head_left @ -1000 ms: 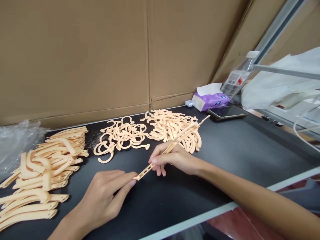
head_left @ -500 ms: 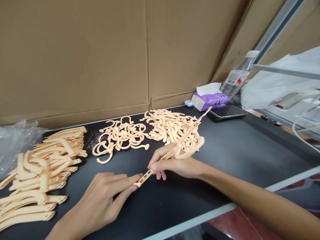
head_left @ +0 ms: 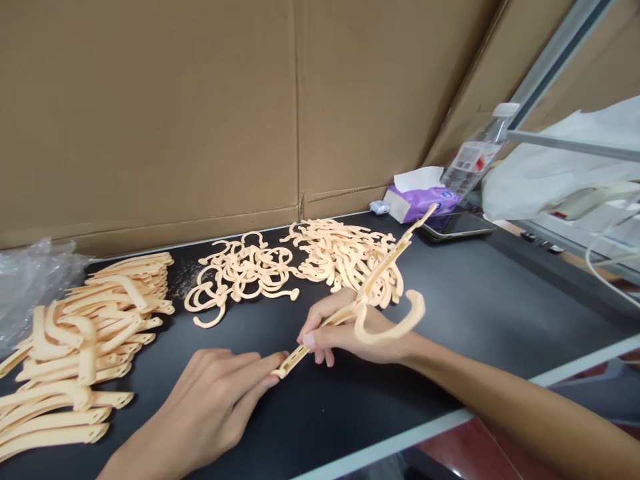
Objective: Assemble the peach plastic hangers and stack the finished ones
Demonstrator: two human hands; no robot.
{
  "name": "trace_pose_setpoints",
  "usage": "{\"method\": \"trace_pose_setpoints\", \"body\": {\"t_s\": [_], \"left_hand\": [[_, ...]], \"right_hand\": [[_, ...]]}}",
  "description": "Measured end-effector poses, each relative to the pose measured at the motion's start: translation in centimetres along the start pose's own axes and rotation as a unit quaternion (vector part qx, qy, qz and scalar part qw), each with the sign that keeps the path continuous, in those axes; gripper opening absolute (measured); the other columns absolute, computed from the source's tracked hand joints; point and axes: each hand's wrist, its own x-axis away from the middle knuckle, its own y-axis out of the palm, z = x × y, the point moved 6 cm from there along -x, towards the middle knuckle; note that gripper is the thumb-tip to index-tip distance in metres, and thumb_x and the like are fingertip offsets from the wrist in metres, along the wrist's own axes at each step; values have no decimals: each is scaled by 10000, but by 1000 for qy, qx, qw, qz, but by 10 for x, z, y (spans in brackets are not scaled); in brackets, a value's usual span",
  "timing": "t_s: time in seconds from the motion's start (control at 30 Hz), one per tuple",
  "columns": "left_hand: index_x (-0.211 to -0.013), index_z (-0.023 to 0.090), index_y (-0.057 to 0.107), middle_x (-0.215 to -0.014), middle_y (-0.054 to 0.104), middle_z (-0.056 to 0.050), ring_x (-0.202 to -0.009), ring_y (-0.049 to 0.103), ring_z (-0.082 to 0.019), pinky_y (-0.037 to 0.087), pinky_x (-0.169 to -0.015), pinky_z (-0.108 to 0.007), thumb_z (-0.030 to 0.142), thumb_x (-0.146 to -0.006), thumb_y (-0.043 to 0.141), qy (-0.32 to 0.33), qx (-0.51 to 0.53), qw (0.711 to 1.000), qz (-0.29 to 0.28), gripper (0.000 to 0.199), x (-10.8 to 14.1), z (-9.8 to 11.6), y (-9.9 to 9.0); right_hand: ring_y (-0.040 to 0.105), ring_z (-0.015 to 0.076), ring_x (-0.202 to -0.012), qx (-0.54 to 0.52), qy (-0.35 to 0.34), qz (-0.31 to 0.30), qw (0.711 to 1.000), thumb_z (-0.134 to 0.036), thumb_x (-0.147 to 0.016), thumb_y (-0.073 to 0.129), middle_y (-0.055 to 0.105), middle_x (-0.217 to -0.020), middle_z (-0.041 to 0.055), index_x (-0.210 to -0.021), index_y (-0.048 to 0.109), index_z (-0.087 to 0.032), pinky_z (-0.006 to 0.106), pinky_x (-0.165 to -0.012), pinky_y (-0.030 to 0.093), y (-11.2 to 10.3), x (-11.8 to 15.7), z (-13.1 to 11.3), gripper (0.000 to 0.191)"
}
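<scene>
A cream plastic clothes hanger is held slantwise between my hands, its long arms pointing up to the right and its curved hook hanging over my right wrist. My right hand grips the hanger near its middle, thumb on top. The thumb and index finger of my left hand pinch its lower end, partly hiding the tip. Behind my hands lie a pile of cream hooks and a pile of slim curved cream pieces. Wider cream hanger arms are heaped on the left.
The black tabletop has a pale front edge. A cardboard wall rises behind it. At the back right are a purple tissue pack, a phone and a plastic bottle. Clear plastic wrap lies far left.
The hanger has turned a little in my hands: its hook swings lower and to the right, and its upper end sits higher and farther right. My left fingers have shifted slightly at the lower end.
</scene>
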Motion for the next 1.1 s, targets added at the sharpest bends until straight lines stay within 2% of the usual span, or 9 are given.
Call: {"method": "trace_pose_setpoints", "body": {"t_s": [0.13, 0.27, 0.5, 0.77, 0.93, 1.1], "left_hand": [[-1183, 234, 585, -683, 623, 34, -538, 600, -156, 358, -515, -280, 232, -1023, 400, 28, -30, 999, 34, 244, -4, 6, -4], [-1094, 224, 583, -689, 626, 33, -499, 590, -149, 340, -483, -287, 210, -1015, 414, 31, -69, 995, 69, 188, -4, 10, -4], [-1077, 210, 577, -659, 591, 44, -441, 583, -148, 318, -432, -297, 200, -1022, 380, 18, -147, 982, 115, 204, -4, 14, -4], [-1251, 177, 543, -801, 671, -15, -545, 667, -139, 420, -445, -242, 183, -1035, 287, 2, -134, 986, 99, 335, -2, 9, 1], [-1310, 186, 557, -933, 711, -69, -684, 708, -160, 565, -627, -252, 172, -1013, 304, -29, -76, 994, 67, 391, -1, 1, 5], [-1310, 171, 576, -932, 722, -84, -721, 723, -188, 605, -708, -305, 201, -1018, 303, -58, -45, 996, 43, 401, -2, -4, 6]], "right_hand": [[613, 108, -472, -17, 8, 9, 1000, -182, -727, 705, 643, -568, 12, -697, 707, -103, 204, -453, 519, -1, 0, 2, 85], [619, 111, -471, -17, 14, 18, 1000, -188, -728, 715, 645, -562, 13, -712, 710, -103, 206, -461, 526, -4, 0, 2, 88], [623, 120, -458, -38, 24, 38, 998, -261, -720, 745, 648, -545, 18, -695, 690, -105, 209, -448, 523, -5, 0, 2, 168], [614, 128, -446, -70, 25, 63, 995, -340, -672, 792, 635, -528, 17, -643, 667, -114, 228, -440, 527, -3, -2, 0, 260], [629, 131, -453, -84, 24, 84, 993, -310, -667, 783, 633, -542, 12, -639, 668, -115, 228, -445, 540, -2, -3, 3, 229], [631, 134, -450, -98, 33, 100, 990, -253, -650, 739, 626, -543, 5, -632, 653, -117, 226, -437, 538, 0, -3, 8, 162]]}}
